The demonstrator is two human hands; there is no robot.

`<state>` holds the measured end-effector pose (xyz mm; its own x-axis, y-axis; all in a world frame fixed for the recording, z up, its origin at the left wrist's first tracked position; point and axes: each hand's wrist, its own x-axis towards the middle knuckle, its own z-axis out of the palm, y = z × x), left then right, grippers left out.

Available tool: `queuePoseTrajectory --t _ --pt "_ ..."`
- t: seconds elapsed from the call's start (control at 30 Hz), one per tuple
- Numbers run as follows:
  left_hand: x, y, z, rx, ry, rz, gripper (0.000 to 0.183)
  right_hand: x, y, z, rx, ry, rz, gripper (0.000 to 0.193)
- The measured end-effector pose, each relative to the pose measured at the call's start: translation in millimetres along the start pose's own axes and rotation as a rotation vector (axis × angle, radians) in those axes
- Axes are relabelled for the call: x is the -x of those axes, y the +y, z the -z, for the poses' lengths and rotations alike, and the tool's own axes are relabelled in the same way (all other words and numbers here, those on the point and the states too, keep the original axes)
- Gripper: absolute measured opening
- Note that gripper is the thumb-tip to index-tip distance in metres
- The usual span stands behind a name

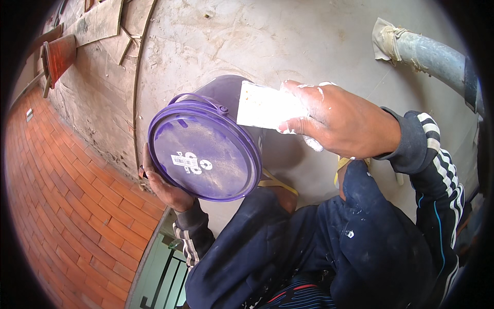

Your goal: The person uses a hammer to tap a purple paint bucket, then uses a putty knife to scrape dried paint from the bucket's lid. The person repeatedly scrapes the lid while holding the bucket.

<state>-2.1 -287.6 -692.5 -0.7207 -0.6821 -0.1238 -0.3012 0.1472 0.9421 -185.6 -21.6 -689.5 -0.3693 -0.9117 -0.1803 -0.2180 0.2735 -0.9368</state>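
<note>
Your right grip point(350, 121) is closed round a white-coated scraper point(265, 107), its long axis pointing left to the tilted purple bucket point(211, 139); your left grip point(167, 190), spread open, supports the bucket's lower-left rim.

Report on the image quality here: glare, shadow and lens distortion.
Head view: the white flat blade in the right hand is washed out almost to pure white; head view: a soft shadow falls on the grey floor beside the purple bucket; head view: the fisheye lens curves the rows of orange bricks, and the corners go black.
</note>
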Motion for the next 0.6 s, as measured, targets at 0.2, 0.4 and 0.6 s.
queuePoseTrajectory --t 0.2,0.4,0.6 --pt "-0.5 3.1 -2.5 0.024 -0.061 -0.005 0.065 3.1 8.6 -1.0 0.327 0.028 0.285 0.025" --pt "-4.2 2.0 1.5 -0.069 -0.12 -0.069 0.069 -18.5 -13.7 21.1 0.317 -0.193 0.046 0.026" --pt "-11.0 3.1 5.4 -0.223 -0.185 -0.142 0.07 -42.0 -22.6 39.1 0.074 -0.441 -0.438 0.026"
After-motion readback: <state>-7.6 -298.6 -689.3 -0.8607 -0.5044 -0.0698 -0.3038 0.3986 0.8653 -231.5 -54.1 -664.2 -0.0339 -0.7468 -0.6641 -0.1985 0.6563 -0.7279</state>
